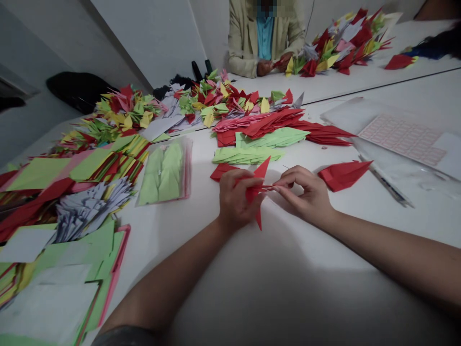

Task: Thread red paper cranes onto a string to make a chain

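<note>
A red folded-paper piece (262, 168), with pointed flaps sticking up and down, is held between my hands over the white table (273, 269). My left hand (237, 197) wraps its fingers around the body of the piece. With thumb and forefinger, my right hand (306, 192) pinches the narrow tip that points right. Part of the paper is hidden behind my left fingers. Behind that hand a red folded paper (220, 171) shows. To the right of my right hand lies another red folded paper (344, 175).
Stacks of green folded papers (248, 154) and red folded papers (277, 121) lie just beyond my hands. Left are a plastic packet (163, 173) and paper sheets (61, 307). Heaps of colourful folded paper (216, 98) stand farther back. A person (266, 43) sits opposite. A pen (387, 185) lies right.
</note>
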Tool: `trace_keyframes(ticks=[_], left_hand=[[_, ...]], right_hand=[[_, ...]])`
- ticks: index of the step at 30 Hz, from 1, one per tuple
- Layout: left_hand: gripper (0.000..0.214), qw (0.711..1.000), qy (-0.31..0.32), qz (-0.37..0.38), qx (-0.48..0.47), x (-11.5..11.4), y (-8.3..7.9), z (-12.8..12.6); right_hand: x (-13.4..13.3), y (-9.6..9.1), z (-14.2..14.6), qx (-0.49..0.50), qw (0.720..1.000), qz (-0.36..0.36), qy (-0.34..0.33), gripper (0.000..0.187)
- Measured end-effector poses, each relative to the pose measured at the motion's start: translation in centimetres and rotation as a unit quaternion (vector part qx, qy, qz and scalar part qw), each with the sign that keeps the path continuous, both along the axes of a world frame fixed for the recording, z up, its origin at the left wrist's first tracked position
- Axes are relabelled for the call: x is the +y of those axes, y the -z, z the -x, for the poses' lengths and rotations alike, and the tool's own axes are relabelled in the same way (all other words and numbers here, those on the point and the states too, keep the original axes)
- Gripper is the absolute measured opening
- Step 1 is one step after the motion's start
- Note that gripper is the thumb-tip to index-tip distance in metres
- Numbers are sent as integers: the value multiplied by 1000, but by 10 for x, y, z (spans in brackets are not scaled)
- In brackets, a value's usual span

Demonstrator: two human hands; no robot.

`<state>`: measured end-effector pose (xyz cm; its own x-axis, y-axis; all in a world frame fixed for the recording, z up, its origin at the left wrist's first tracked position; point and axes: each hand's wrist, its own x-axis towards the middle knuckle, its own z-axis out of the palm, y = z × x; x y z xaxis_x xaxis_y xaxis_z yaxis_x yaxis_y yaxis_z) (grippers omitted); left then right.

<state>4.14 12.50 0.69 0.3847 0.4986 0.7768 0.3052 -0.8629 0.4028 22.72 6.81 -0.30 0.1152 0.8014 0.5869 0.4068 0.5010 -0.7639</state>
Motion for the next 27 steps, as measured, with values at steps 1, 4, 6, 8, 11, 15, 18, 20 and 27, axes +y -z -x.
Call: trace_keyframes(ticks=[1, 4, 6, 8, 11, 15, 18, 20, 27], left_hand=[[20, 1000, 5, -21, 19, -1, 0, -1], [13, 998, 2, -54, 46, -3, 1, -3], [9, 998, -7, -53, 43, -2, 2, -3], [7, 998, -10, -47, 37, 0, 3, -3], [7, 998, 5, -47, 35, 0, 2, -3], [5, 998, 17, -36, 55, -3, 0, -4], [4, 997, 23, -27, 63, -5, -1, -5], [3, 998, 23, -18, 63, -6, -2, -5], [2, 998, 6, 20, 59, -2, -1, -2]], right_hand=[[-1, 0, 0, -14, 1000, -12, -10, 4], [-2, 1, 1, -36, 999, -35, -21, 4], [-2, 2, 0, -40, 998, -36, -21, 6], [-3, 2, 0, -43, 998, -40, -22, 9], [-3, 3, 0, -48, 997, -48, -28, 10], [-2, 3, 0, -59, 996, -52, -34, 8], [-2, 3, 0, -61, 996, -57, -43, 6], [-2, 2, 1, -61, 996, -55, -42, 6], [-1, 0, 0, -60, 996, -55, -19, 7]])
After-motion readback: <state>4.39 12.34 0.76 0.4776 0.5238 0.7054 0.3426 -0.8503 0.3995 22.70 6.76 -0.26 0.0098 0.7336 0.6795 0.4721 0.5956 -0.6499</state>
